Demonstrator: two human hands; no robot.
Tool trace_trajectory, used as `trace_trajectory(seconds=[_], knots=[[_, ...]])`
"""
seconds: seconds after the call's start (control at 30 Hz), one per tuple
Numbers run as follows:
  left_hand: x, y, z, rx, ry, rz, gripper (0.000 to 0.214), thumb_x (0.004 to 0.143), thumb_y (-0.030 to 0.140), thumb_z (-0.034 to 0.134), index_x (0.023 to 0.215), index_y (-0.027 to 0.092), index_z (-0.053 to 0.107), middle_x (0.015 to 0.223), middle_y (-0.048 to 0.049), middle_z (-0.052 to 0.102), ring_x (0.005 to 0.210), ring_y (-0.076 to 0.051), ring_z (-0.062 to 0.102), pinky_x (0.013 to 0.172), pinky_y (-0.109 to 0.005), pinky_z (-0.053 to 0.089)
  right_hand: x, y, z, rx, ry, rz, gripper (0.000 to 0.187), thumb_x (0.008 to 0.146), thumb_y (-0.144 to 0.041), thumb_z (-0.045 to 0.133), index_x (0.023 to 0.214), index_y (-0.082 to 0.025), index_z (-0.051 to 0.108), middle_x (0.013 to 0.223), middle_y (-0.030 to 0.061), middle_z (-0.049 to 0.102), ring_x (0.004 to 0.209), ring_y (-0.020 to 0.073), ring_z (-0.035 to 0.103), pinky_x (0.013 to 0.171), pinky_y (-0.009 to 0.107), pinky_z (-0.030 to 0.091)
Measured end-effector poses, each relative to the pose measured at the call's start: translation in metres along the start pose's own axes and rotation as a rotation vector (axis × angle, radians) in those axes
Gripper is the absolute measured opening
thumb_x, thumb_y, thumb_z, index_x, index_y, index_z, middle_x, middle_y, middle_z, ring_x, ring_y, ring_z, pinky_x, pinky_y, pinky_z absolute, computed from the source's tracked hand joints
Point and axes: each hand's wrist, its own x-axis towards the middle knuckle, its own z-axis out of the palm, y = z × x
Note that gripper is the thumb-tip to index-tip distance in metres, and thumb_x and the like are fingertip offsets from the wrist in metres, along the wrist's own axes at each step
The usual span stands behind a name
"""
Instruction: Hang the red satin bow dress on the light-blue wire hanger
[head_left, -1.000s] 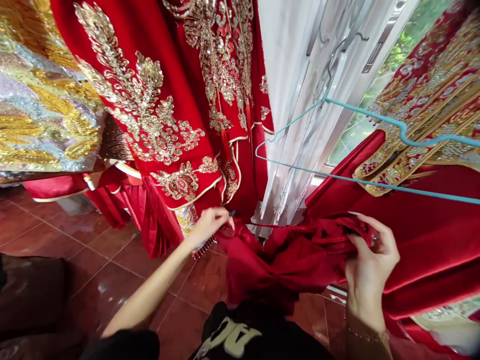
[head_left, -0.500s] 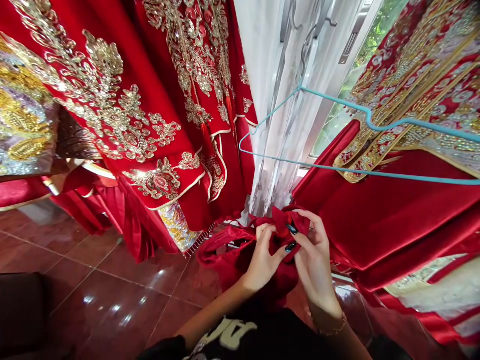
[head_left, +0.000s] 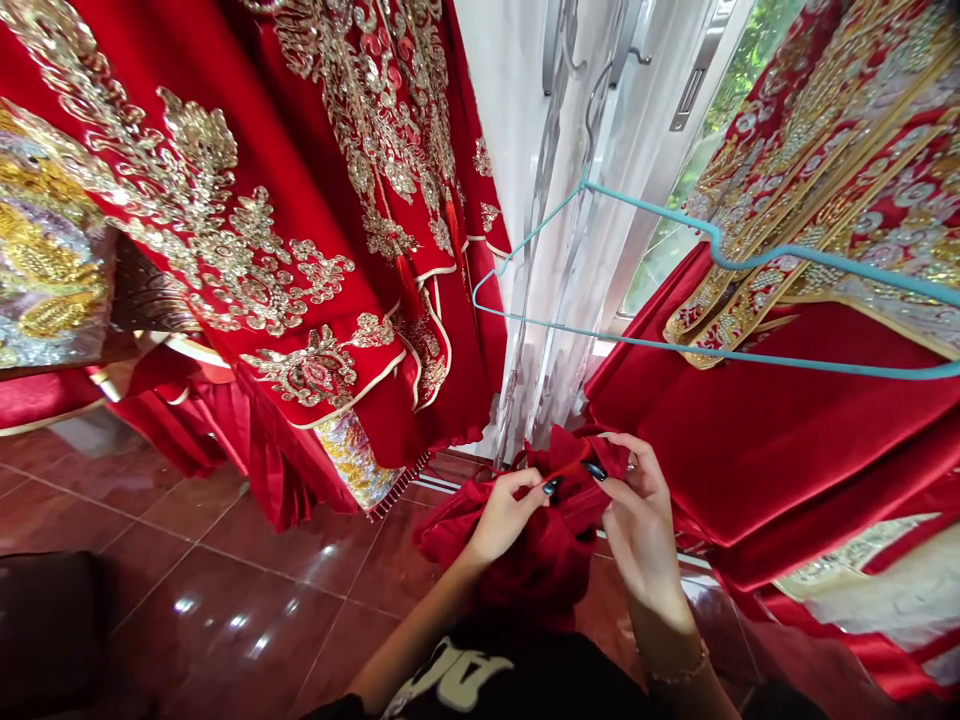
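Observation:
A bunched red satin cloth hangs in front of me at lower centre. My left hand pinches its upper fold with fingers closed. My right hand grips the same bundle from the right, dark-nailed fingers curled on the fabric. The two hands are close together. The cloth runs on into a red garment with gold embroidery at the right, which carries a light blue wire hanger.
Red robes with gold sequin embroidery hang at the left and centre. A white sheer curtain and a window frame stand behind. The floor is glossy red-brown tile. A dark object sits at lower left.
A second ago my hands were wide apart, stretching the red cloth. They have come together at the centre, bunching it. The view has shifted slightly left.

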Motion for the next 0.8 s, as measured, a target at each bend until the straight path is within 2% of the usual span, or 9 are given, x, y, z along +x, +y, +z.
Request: trace_trajectory(seconds=[0.1, 0.17, 0.23, 0.3, 0.37, 0.43, 0.53, 0.67, 0.8], knots=[[-0.002, 0.002, -0.007, -0.055, 0.105, 0.011, 0.05, 0.084, 0.059, 0.06, 0.056, 0.017, 0.054, 0.057, -0.0008, 0.054, 0.06, -0.014, 0.049, 0.068, -0.027, 0.039, 0.01, 0.002, -0.02, -0.152, -0.01, -0.058, 0.039, 0.067, -0.021, 0.07, 0.105, -0.027, 0.063, 0.107, 0.0038, 0.067, 0.086, 0.0168, 0.065, 0.073, 0.029, 0.053], [-0.003, 0.004, -0.011, -0.104, 0.176, 0.014, 0.052, 0.083, 0.061, 0.06, 0.056, 0.018, 0.051, 0.055, 0.0004, 0.052, 0.057, -0.013, 0.047, 0.065, -0.026, 0.039, 0.018, 0.004, -0.042, -0.374, -0.076, -0.112, 0.038, 0.07, -0.02, 0.062, 0.107, -0.026, 0.063, 0.112, 0.0057, 0.066, 0.096, 0.0208, 0.065, 0.084, 0.036, 0.054], [-0.006, 0.007, -0.011, -0.142, 0.221, 0.016, 0.052, 0.082, 0.061, 0.063, 0.054, 0.018, 0.049, 0.053, 0.0007, 0.051, 0.055, -0.012, 0.047, 0.063, -0.025, 0.038, 0.024, 0.007, -0.066, -0.691, -0.154, -0.145, 0.039, 0.07, -0.019, 0.057, 0.107, -0.026, 0.066, 0.117, 0.0065, 0.065, 0.108, 0.025, 0.062, 0.099, 0.045, 0.049], [-0.008, 0.01, -0.008, -0.147, 0.224, 0.017, 0.052, 0.08, 0.059, 0.067, 0.053, 0.018, 0.051, 0.053, 0.0, 0.053, 0.054, -0.012, 0.047, 0.062, -0.025, 0.038, 0.025, 0.009, -0.083, -1.011, -0.099, -0.202, 0.039, 0.072, -0.022, 0.057, 0.107, -0.028, 0.07, 0.125, 0.0079, 0.061, 0.116, 0.0293, 0.058, 0.106, 0.053, 0.043], [-0.011, 0.012, -0.004, -0.117, 0.175, 0.01, 0.052, 0.08, 0.058, 0.068, 0.052, 0.017, 0.053, 0.053, -0.0009, 0.055, 0.054, -0.012, 0.048, 0.062, -0.025, 0.038, 0.023, 0.01, -0.086, -1.155, -0.012, -0.314, 0.035, 0.077, -0.026, 0.056, 0.107, -0.029, 0.073, 0.131, 0.009, 0.057, 0.121, 0.0307, 0.054, 0.107, 0.054, 0.043], [-0.012, 0.014, 0.001, -0.091, 0.115, 0.004, 0.053, 0.081, 0.057, 0.068, 0.051, 0.016, 0.053, 0.053, -0.0014, 0.056, 0.054, -0.012, 0.049, 0.061, -0.025, 0.038, 0.02, 0.011, -0.076, -1.082, -0.108, -0.384, 0.031, 0.083, -0.027, 0.052, 0.105, -0.028, 0.075, 0.128, 0.0087, 0.06, 0.12, 0.0267, 0.057, 0.106, 0.047, 0.047], [-0.014, 0.016, 0.005, -0.061, 0.063, 0.003, 0.053, 0.082, 0.057, 0.067, 0.051, 0.016, 0.052, 0.052, -0.0007, 0.054, 0.053, -0.012, 0.048, 0.061, -0.025, 0.039, 0.02, 0.016, -0.048, -0.804, -0.378, -0.324, 0.028, 0.088, -0.028, 0.051, 0.099, -0.026, 0.077, 0.11, 0.0064, 0.072, 0.105, 0.0203, 0.068, 0.098, 0.037, 0.054], [-0.018, 0.018, 0.004, -0.004, 0.045, 0.005, 0.053, 0.085, 0.055, 0.064, 0.05, 0.017, 0.052, 0.053, -0.0015, 0.056, 0.056, -0.014, 0.051, 0.066, -0.027, 0.044, 0.026, 0.029, -0.015, -0.485, -0.317, -0.247, 0.026, 0.085, -0.035, 0.062, 0.102, -0.023, 0.078, 0.109, 0.0071, 0.075, 0.105, 0.0225, 0.071, 0.098, 0.04, 0.056], [-0.024, 0.018, -0.003, 0.054, 0.113, 0.072, 0.05, 0.086, 0.056, 0.064, 0.053, 0.019, 0.059, 0.062, -0.0055, 0.061, 0.069, -0.021, 0.058, 0.075, -0.034, 0.048, 0.028, 0.042, 0.004, -0.361, -0.354, -0.258, 0.025, 0.083, -0.035, 0.066, 0.103, -0.027, 0.079, 0.115, 0.0045, 0.074, 0.113, 0.0235, 0.069, 0.105, 0.045, 0.053]])
